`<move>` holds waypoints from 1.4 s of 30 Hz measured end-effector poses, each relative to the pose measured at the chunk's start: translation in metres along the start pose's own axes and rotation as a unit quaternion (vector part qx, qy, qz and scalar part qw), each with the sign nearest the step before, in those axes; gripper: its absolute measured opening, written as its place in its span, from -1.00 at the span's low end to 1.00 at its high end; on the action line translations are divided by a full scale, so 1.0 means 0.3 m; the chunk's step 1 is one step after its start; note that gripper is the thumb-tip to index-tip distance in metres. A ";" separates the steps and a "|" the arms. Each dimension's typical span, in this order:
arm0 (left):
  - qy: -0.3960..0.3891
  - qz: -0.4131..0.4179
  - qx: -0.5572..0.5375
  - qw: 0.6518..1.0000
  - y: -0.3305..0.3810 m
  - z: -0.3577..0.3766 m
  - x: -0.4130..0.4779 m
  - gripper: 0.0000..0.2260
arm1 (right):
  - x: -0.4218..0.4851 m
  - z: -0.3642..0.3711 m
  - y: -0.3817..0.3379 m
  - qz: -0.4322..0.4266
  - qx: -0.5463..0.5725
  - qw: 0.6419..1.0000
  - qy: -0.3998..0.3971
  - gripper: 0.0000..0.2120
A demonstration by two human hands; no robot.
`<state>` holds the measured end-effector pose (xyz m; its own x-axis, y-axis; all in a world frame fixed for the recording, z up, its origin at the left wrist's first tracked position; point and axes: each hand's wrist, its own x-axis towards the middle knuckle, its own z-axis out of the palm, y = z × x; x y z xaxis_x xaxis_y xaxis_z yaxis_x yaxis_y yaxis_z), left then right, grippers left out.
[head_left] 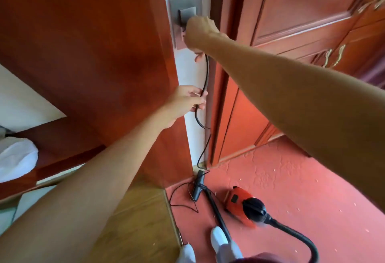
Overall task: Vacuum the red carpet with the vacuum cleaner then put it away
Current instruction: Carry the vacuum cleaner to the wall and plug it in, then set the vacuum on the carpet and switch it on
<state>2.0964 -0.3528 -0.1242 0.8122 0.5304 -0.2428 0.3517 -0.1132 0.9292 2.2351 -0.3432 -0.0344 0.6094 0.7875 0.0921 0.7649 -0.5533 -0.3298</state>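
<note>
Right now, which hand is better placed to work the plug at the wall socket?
Right. The right hand already grips the plug at the socket; the left hand only holds the cord lower down.

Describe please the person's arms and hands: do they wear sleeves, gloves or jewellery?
The left forearm and the right forearm are bare as far as the picture shows; no sleeve is in view. The left hand and the right hand have no gloves. No watch, bracelet or ring is visible.
</note>
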 end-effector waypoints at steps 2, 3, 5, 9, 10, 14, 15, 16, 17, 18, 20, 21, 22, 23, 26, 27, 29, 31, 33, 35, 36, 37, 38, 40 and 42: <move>0.010 0.015 0.004 1.000 -0.016 0.021 0.001 -0.82 | -0.042 -0.012 0.017 0.009 0.025 1.000 0.013 -0.76; 0.014 0.022 0.006 1.000 -0.032 0.033 0.002 -0.80 | -0.080 -0.011 0.030 0.013 0.034 0.999 0.026 -0.74; 0.023 0.036 0.045 0.998 -0.093 0.059 0.006 -0.80 | -0.180 0.022 0.074 0.035 0.037 0.997 0.056 -0.71; -0.004 0.045 0.209 0.977 -0.299 0.138 -0.003 -0.72 | -0.455 0.209 0.262 0.073 -0.005 0.997 0.016 -0.83; -0.036 0.033 0.268 0.962 -0.347 0.168 -0.015 -0.73 | -0.531 0.262 0.328 0.087 -0.015 0.996 -0.021 -0.86; -0.155 -0.011 0.384 0.910 -0.519 0.324 -0.079 -0.74 | -0.846 0.462 0.589 0.179 -0.044 0.968 -0.170 -0.85; -0.183 -0.014 0.394 0.901 -0.547 0.368 -0.094 -0.76 | -0.924 0.501 0.643 0.199 -0.044 0.959 -0.196 -0.86; -0.211 -0.016 0.404 0.890 -0.563 0.413 -0.107 -0.78 | -0.997 0.534 0.694 0.218 -0.044 0.951 -0.215 -0.86; -0.236 -0.021 0.414 0.879 -0.574 0.459 -0.116 -0.81 | -1.065 0.562 0.744 0.236 -0.042 0.943 -0.229 -0.84; -0.259 -0.024 0.425 0.867 -0.577 0.508 -0.126 -0.82 | -1.128 0.584 0.788 0.255 -0.039 0.936 -0.239 -0.83; -0.298 -0.028 0.443 0.845 -0.585 0.608 -0.143 -0.82 | -1.230 0.621 0.873 0.283 -0.033 0.924 -0.256 -0.81; -0.318 -0.028 0.454 0.832 -0.594 0.660 -0.149 -0.82 | -1.273 0.639 0.913 0.291 -0.034 0.919 -0.263 -0.81; -0.336 -0.033 0.467 0.817 -0.606 0.710 -0.151 -0.83 | -1.312 0.659 0.952 0.295 -0.037 0.916 -0.268 -0.80; -0.352 -0.041 0.477 0.804 -0.624 0.757 -0.151 -0.84 | -1.348 0.680 0.991 0.295 -0.040 0.914 -0.274 -0.80; -0.363 -0.047 0.502 0.784 -0.681 0.883 -0.127 -0.81 | -1.419 0.753 1.123 0.285 -0.051 0.911 -0.293 -0.78; -0.360 -0.045 0.507 0.782 -0.700 0.921 -0.114 -0.80 | -1.431 0.779 1.168 0.283 -0.054 0.911 -0.295 -0.78; -0.353 -0.045 0.511 0.783 -0.747 0.992 -0.087 -0.80 | -1.444 0.831 1.245 0.280 -0.054 0.910 -0.300 -0.78; -0.343 -0.055 0.512 0.786 -0.802 1.051 -0.059 -0.81 | -1.438 0.893 1.315 0.267 -0.050 0.914 -0.302 -0.78; -0.335 -0.057 0.503 0.794 -0.882 1.101 -0.025 -0.82 | -1.417 0.967 1.376 0.258 -0.040 0.918 -0.300 -0.77; -0.331 -0.064 0.495 0.801 -0.986 1.141 0.008 -0.82 | -1.388 1.062 1.420 0.252 -0.027 0.921 -0.296 -0.77; -0.331 -0.070 0.494 0.801 -1.043 1.161 0.026 -0.82 | -1.372 1.117 1.438 0.249 -0.022 0.922 -0.296 -0.77; -0.330 -0.075 0.494 0.801 -1.105 1.181 0.049 -0.81 | -1.354 1.181 1.455 0.247 -0.018 0.922 -0.297 -0.77; -0.330 -0.077 0.496 0.800 -1.172 1.203 0.078 -0.79 | -1.336 1.253 1.476 0.244 -0.015 0.924 -0.294 -0.76; -0.331 -0.081 0.495 0.799 -1.311 1.244 0.148 -0.76 | -1.302 1.406 1.513 0.235 -0.017 0.927 -0.291 -0.73; -0.333 -0.079 0.491 0.801 -1.468 1.287 0.234 -0.75 | -1.277 1.579 1.562 0.218 -0.032 0.932 -0.288 -0.71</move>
<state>2.1782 -0.5902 -0.6580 0.6742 0.0752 -0.7347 0.4059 -0.8688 0.2835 2.2611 -0.7757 -0.6693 0.6659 0.4892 -0.5632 0.4936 -0.8550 -0.1591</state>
